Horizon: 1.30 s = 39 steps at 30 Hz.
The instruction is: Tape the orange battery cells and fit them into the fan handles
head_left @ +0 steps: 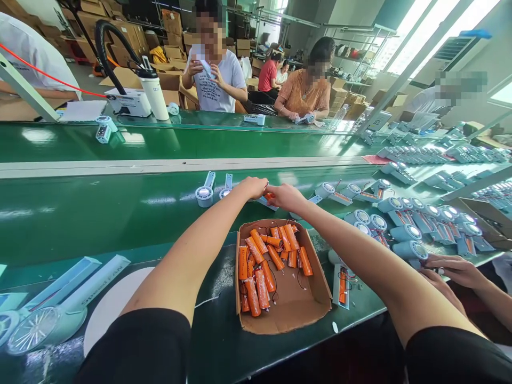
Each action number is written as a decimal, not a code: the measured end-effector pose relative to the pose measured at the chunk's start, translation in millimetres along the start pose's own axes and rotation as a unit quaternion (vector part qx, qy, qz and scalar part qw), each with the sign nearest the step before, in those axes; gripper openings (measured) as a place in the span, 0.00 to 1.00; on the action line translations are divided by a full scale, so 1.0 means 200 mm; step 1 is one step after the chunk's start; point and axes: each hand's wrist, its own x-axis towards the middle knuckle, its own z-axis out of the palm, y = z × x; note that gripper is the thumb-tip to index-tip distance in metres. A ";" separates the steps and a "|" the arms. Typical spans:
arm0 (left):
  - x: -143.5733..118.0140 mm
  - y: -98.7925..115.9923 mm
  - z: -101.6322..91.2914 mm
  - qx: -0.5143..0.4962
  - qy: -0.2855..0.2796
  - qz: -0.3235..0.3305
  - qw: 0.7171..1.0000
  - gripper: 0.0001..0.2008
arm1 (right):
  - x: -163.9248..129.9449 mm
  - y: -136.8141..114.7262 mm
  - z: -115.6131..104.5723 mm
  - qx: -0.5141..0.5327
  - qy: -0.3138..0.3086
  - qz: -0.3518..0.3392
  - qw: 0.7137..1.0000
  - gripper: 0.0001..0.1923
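Both my arms reach across the bench, and my hands meet over a light blue fan handle (267, 203). My right hand (287, 198) is closed on an orange battery (270, 197), of which only a small part shows between the fingers. My left hand (254, 188) touches it from the other side with bent, closed fingers; what they pinch is hidden. Left of my hands lie two blue handheld fans (205, 195). Below my forearms stands a cardboard tray (288, 321) with several orange wired batteries (262, 288) heaped mostly toward its left and back.
Rows of open fan housings (406, 233) crowd the right, beside a neighbour's hands (452, 272). Larger fans (48, 325) and a white disc (116, 298) lie at left. A pale rail (184, 163) crosses behind. People sit opposite, near a white cylinder (154, 93).
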 end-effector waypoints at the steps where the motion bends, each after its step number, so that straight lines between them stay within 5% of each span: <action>1: 0.01 0.01 0.00 -0.004 0.002 -0.002 1.000 0.20 | 0.01 -0.01 0.00 -0.015 -0.008 0.000 1.000 0.21; 12: 0.05 0.04 0.00 -0.029 0.007 -0.009 1.000 0.22 | 0.07 -0.01 -0.05 -0.063 -0.045 -0.019 0.997 0.21; 21: 0.08 0.10 0.02 -0.058 0.024 -0.010 0.998 0.20 | -0.09 0.12 -0.06 -0.025 0.000 -0.016 1.000 0.18; 39: 0.19 0.14 0.04 -0.060 0.030 -0.034 0.997 0.20 | 0.05 0.11 -0.01 -0.075 -0.110 -0.029 0.991 0.24</action>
